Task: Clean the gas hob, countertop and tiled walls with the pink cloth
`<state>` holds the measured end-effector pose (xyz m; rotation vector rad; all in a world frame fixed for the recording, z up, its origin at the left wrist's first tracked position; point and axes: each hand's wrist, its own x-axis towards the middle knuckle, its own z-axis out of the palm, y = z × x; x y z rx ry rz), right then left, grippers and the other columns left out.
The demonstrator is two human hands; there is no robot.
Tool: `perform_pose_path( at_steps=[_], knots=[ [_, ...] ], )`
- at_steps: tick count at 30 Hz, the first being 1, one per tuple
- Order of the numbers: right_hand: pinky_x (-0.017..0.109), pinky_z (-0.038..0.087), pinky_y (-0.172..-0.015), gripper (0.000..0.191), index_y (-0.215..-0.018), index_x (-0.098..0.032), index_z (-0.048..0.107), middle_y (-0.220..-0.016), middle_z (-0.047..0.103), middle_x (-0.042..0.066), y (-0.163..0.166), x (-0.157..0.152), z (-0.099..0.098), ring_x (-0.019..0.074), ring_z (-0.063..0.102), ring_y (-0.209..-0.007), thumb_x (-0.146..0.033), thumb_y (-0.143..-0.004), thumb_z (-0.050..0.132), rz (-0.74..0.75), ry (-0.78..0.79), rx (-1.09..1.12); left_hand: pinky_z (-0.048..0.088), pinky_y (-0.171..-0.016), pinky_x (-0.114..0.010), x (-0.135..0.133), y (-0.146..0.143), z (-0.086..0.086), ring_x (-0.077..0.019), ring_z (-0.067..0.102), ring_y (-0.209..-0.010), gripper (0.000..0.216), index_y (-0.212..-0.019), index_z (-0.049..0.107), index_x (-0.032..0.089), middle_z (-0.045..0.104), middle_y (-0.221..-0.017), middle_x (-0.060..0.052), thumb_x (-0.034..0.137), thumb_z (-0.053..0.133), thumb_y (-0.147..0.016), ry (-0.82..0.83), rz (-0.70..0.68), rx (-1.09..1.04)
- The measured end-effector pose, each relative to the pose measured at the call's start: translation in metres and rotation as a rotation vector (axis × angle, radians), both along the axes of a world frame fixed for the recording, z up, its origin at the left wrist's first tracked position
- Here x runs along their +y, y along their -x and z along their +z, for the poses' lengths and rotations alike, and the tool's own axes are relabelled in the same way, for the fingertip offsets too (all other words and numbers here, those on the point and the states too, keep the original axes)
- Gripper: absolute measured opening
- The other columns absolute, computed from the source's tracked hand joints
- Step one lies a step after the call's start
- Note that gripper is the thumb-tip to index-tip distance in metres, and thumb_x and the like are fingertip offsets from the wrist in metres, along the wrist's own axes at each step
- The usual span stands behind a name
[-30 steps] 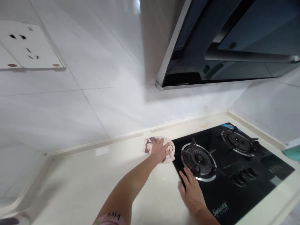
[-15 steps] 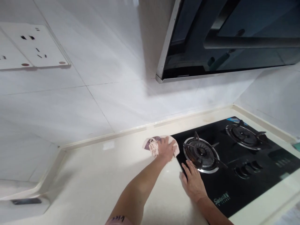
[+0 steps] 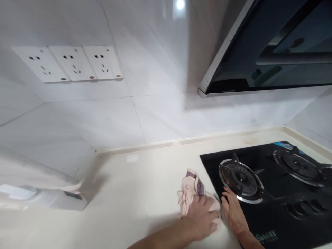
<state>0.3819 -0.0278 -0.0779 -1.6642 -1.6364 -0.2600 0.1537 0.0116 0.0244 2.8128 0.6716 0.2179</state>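
Observation:
My left hand (image 3: 201,218) presses on a crumpled pale pink cloth (image 3: 187,188) with purple patches, its fingers bent over the fabric. The cloth lies on the cream countertop (image 3: 121,204), close to the left edge of the black gas hob (image 3: 272,186). To the right, my right hand (image 3: 234,214) rests on that edge of the hob with its fingers stretched forward, holding nothing. Its fingertips are close to the ring of the left burner (image 3: 241,178). Part of the cloth is hidden under my left hand.
A dark glass range hood (image 3: 272,69) overhangs the hob at upper right. Several wall sockets (image 3: 77,64) sit at upper left. A white object with a dark slot (image 3: 74,195) stands at the counter's left. A raised lip runs along the wall; the right burner (image 3: 298,162) lies beyond.
My left hand has drawn the cloth back along the hob's left edge, towards me. My right hand stays at the hob edge. The view has turned left.

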Motion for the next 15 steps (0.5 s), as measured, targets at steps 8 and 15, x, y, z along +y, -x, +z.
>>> perform_pose_path(
  at_steps=[8,15],
  knots=[
    [0.055,0.053,-0.108,0.044,-0.121,-0.018,0.060,-0.127,0.065,0.020,-0.005,0.004,-0.009,0.0347,0.061,-0.127,-0.053,-0.110,0.035,0.016,-0.048,-0.208,0.022,-0.126,-0.056,0.039,0.006,-0.006,-0.0329,0.036,-0.154,0.068,-0.162,0.036,0.025,0.038,-0.171,-0.014,0.058,0.044,-0.103,0.082,0.130,-0.079],
    [0.050,0.057,-0.098,0.047,-0.114,-0.017,0.062,-0.120,0.069,0.020,-0.028,0.008,-0.024,0.0348,0.068,-0.114,-0.056,-0.109,0.036,0.060,-0.074,-0.254,0.010,-0.133,-0.057,0.108,-0.050,-0.015,-0.0370,0.019,-0.163,0.076,-0.150,0.053,0.010,0.024,-0.176,-0.023,0.063,0.051,-0.096,0.108,0.205,-0.062]
  ],
)
